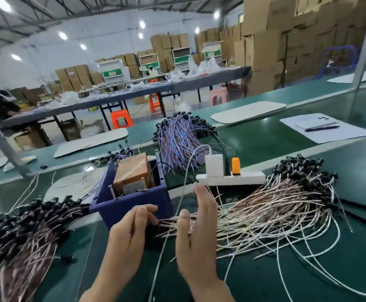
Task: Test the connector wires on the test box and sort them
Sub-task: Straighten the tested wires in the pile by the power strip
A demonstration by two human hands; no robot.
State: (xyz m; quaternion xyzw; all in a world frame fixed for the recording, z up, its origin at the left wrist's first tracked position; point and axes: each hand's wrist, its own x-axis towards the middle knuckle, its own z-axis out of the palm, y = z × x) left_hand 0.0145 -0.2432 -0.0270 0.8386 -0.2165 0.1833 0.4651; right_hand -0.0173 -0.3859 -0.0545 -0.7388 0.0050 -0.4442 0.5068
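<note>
Left hand [131, 234] pinches the bare ends of the pale pinkish connector wires [265, 210], right hand [197, 240] flat and wide against them. Just beyond the hands sits the dark blue plastic test box [134, 203]. Big heap right looks untested, the black-tipped pile [20, 232] left looks sorted: roughly halfway, I'd judge.

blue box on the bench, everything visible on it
The blue box is dark, plastic-looking, open-topped, upright on the green bench. A brown taped block with a label fills it; a metal pin stands at its near-left corner, a black wire loops inside. The left hand pinches wire ends just before its near wall; contact unclear.
</note>
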